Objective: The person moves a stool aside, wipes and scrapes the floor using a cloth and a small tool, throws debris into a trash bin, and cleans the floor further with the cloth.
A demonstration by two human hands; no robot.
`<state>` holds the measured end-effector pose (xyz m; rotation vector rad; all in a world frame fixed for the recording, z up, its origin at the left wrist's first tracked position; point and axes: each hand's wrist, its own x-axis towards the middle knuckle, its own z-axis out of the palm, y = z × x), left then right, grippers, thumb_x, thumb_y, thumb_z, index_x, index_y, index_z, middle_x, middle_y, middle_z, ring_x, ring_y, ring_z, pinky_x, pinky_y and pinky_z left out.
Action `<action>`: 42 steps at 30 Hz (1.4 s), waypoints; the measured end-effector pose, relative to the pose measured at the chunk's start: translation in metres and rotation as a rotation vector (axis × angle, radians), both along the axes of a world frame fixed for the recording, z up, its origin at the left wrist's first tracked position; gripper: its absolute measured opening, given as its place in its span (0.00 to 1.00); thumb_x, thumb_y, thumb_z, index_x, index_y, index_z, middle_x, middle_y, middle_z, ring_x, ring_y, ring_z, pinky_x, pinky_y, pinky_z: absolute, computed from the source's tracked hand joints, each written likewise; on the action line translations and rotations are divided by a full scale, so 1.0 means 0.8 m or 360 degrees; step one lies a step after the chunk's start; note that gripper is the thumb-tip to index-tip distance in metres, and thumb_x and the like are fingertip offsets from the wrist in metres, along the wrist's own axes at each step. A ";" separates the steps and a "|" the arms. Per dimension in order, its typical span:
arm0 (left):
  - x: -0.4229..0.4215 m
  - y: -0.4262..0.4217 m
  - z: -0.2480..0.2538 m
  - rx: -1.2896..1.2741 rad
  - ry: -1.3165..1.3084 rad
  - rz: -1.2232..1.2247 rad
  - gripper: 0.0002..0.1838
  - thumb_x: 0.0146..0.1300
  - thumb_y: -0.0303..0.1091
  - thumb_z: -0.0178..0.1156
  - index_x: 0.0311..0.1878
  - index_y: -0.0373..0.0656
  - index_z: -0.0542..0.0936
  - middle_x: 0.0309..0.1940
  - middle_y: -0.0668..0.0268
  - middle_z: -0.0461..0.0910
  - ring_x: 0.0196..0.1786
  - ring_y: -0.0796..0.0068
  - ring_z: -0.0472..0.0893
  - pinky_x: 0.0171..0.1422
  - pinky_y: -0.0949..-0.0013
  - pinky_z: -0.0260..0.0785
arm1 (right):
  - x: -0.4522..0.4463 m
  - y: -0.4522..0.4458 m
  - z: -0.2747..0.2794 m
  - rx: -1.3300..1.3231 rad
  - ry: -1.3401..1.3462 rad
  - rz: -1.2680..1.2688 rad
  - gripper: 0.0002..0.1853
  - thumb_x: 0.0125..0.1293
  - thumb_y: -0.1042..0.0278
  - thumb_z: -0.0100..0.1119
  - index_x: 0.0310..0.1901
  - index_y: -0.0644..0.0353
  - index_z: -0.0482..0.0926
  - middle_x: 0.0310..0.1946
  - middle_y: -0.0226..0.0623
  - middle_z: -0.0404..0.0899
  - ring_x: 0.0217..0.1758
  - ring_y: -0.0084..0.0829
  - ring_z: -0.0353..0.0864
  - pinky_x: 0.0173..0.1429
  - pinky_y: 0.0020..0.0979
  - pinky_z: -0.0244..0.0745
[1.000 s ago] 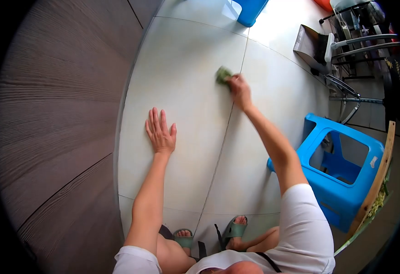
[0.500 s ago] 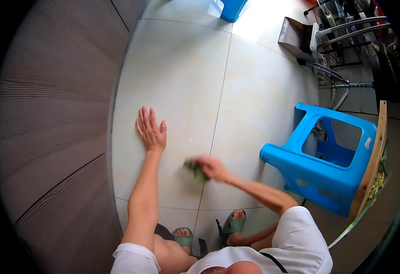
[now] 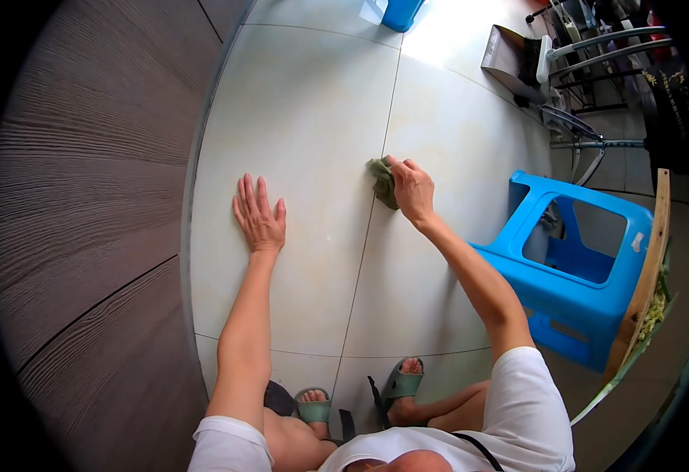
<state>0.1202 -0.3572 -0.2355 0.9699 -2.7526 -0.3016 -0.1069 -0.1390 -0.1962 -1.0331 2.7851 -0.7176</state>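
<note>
My left hand (image 3: 261,219) lies flat on the pale tiled floor (image 3: 305,118), its fingers stretched forward and holding nothing. My right hand (image 3: 413,191) is closed on a crumpled dark green cloth (image 3: 384,182), which sticks out to the left of the fingers. The cloth rests against the tiles across a grout line, farther forward than my left hand. Part of it is hidden inside the grip.
On the right stands a blue plastic stool (image 3: 572,295) with a wooden board (image 3: 641,291) along its side. A dustpan (image 3: 509,63) and metal-framed items are at the upper right. Dark wood-grain panelling (image 3: 100,181) runs along the left. Another blue object (image 3: 401,14) is at the top.
My right hand has moved forward and slightly right across the floor with the green cloth, from near my feet. My left hand stays in place on the tiles.
</note>
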 end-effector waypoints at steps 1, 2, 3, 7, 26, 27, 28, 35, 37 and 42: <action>-0.001 -0.001 0.000 -0.0001 -0.0003 -0.0002 0.35 0.67 0.43 0.57 0.74 0.44 0.58 0.77 0.57 0.51 0.79 0.59 0.49 0.79 0.50 0.40 | -0.006 0.001 -0.007 0.0043 0.0020 0.0045 0.09 0.63 0.74 0.53 0.43 0.53 0.80 0.42 0.39 0.73 0.29 0.45 0.78 0.31 0.42 0.72; -0.001 -0.001 0.000 -0.0001 -0.0006 0.0000 0.35 0.67 0.43 0.57 0.74 0.44 0.58 0.77 0.57 0.51 0.79 0.59 0.49 0.79 0.50 0.40 | -0.010 0.000 -0.009 0.0087 0.0038 0.0090 0.08 0.61 0.76 0.53 0.40 0.55 0.80 0.42 0.40 0.73 0.29 0.46 0.78 0.32 0.42 0.72; -0.001 -0.002 -0.001 -0.0001 -0.0010 0.0002 0.35 0.67 0.43 0.57 0.74 0.44 0.59 0.77 0.57 0.51 0.79 0.59 0.49 0.79 0.50 0.40 | -0.013 0.000 -0.011 0.0131 0.0056 0.0134 0.07 0.60 0.77 0.53 0.37 0.56 0.79 0.41 0.40 0.74 0.30 0.46 0.78 0.32 0.43 0.73; -0.001 -0.001 -0.001 0.0020 0.0018 0.0001 0.35 0.67 0.43 0.56 0.74 0.44 0.59 0.77 0.57 0.51 0.79 0.58 0.49 0.79 0.49 0.40 | -0.009 -0.009 -0.007 0.0297 0.0055 0.0153 0.05 0.59 0.80 0.51 0.35 0.60 0.75 0.38 0.45 0.73 0.33 0.48 0.78 0.35 0.44 0.75; 0.000 -0.003 -0.001 0.0017 0.0010 0.0001 0.35 0.66 0.43 0.57 0.74 0.43 0.59 0.77 0.56 0.52 0.79 0.57 0.50 0.79 0.48 0.41 | 0.014 -0.027 -0.021 0.0645 0.0298 0.0366 0.06 0.58 0.81 0.55 0.37 0.73 0.76 0.37 0.48 0.73 0.38 0.45 0.80 0.37 0.38 0.82; -0.001 -0.003 0.000 0.0022 0.0006 0.0007 0.35 0.66 0.43 0.57 0.74 0.43 0.59 0.77 0.56 0.52 0.79 0.57 0.50 0.79 0.48 0.41 | 0.016 -0.027 -0.022 0.0638 0.0350 0.0397 0.05 0.58 0.82 0.55 0.36 0.73 0.76 0.37 0.48 0.73 0.38 0.45 0.80 0.37 0.38 0.83; -0.002 -0.003 0.001 0.0027 0.0000 0.0013 0.35 0.66 0.43 0.57 0.73 0.43 0.60 0.77 0.56 0.52 0.79 0.57 0.50 0.79 0.48 0.41 | 0.010 -0.030 -0.024 0.0689 0.0336 0.0380 0.05 0.58 0.82 0.55 0.35 0.72 0.76 0.37 0.49 0.73 0.39 0.45 0.81 0.37 0.38 0.83; 0.000 -0.002 -0.002 0.0033 0.0014 0.0007 0.35 0.66 0.44 0.57 0.73 0.43 0.60 0.77 0.56 0.52 0.79 0.57 0.50 0.79 0.48 0.41 | 0.018 -0.032 -0.020 0.0758 0.0196 0.0354 0.05 0.58 0.82 0.53 0.36 0.70 0.76 0.36 0.50 0.73 0.38 0.47 0.82 0.37 0.39 0.82; -0.001 -0.003 -0.003 0.0025 0.0007 0.0008 0.35 0.66 0.46 0.57 0.72 0.42 0.62 0.77 0.55 0.52 0.79 0.56 0.50 0.79 0.47 0.42 | 0.013 -0.034 -0.019 0.0754 0.0110 0.0341 0.05 0.59 0.81 0.53 0.36 0.70 0.76 0.36 0.50 0.74 0.37 0.48 0.82 0.37 0.40 0.81; -0.001 -0.004 -0.001 0.0035 0.0018 -0.0002 0.35 0.66 0.46 0.57 0.72 0.43 0.62 0.77 0.55 0.52 0.79 0.56 0.50 0.78 0.47 0.42 | 0.003 -0.036 -0.025 0.0469 0.0016 0.0177 0.04 0.59 0.79 0.52 0.35 0.69 0.75 0.34 0.56 0.78 0.35 0.54 0.81 0.39 0.46 0.78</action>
